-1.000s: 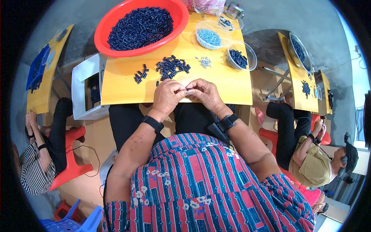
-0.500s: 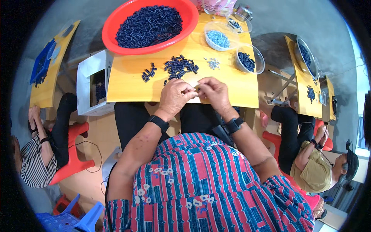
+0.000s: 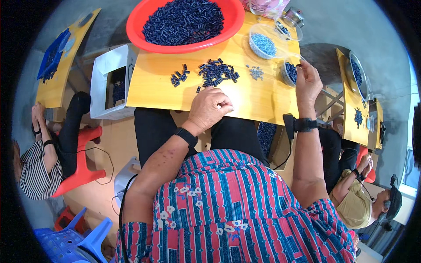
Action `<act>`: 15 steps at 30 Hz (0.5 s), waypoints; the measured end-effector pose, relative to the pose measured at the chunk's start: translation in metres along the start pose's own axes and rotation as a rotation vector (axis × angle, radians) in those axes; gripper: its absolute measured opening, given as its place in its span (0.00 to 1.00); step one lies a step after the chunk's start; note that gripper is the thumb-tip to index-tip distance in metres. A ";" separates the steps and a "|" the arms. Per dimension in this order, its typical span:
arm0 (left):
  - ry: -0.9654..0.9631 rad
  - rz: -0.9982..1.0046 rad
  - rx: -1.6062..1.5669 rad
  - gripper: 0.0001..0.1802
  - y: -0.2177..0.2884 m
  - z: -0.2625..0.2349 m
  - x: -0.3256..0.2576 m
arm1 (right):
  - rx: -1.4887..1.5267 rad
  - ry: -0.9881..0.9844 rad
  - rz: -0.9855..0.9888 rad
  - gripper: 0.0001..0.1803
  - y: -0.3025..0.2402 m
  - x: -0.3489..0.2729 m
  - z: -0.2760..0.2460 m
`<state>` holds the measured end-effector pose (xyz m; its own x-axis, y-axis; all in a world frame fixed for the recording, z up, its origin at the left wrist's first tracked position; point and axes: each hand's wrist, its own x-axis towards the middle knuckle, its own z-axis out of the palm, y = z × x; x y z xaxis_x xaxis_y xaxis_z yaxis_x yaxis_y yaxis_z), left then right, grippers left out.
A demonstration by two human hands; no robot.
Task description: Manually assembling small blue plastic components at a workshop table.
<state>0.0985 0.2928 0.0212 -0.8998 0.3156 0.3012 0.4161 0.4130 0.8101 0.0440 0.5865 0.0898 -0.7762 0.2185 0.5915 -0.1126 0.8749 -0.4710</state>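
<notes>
My right hand (image 3: 308, 81) reaches to a clear round tub (image 3: 286, 78) of small dark-blue tube-shaped pieces at the table's right side. Its fingertips pinch what looks like one small dark piece (image 3: 299, 65) at the rim. Over the front edge of the yellow table (image 3: 162, 97), my left hand (image 3: 209, 107) is closed, thumb against forefinger; whatever lies between them is too small or hidden. Just beyond it lies a loose pile of dark-blue pieces (image 3: 215, 72), with a smaller group (image 3: 179, 76) to its left. Tiny pale-blue parts (image 3: 255, 72) are scattered to the right of the pile.
A big red basin (image 3: 239, 22) of dark pieces stands at the back. Clear tubs with light-blue parts (image 3: 263, 45) and a few dark pieces (image 3: 283, 30) sit back right. A white box (image 3: 100, 87) stands left of the table. People sit at tables on both sides.
My hands were together over the front edge; my right hand has moved away to the right, to the tub. My left hand stays near the edge. The whole view has shifted slightly.
</notes>
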 end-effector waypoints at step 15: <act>-0.019 0.018 0.024 0.05 0.003 0.000 -0.001 | 0.303 -0.436 -0.062 0.08 -0.076 -0.053 0.070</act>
<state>0.1007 0.2942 0.0236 -0.8896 0.3390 0.3060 0.4355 0.4278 0.7921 0.0500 0.4784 0.0480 -0.9407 -0.0859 0.3281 -0.2907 0.7026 -0.6495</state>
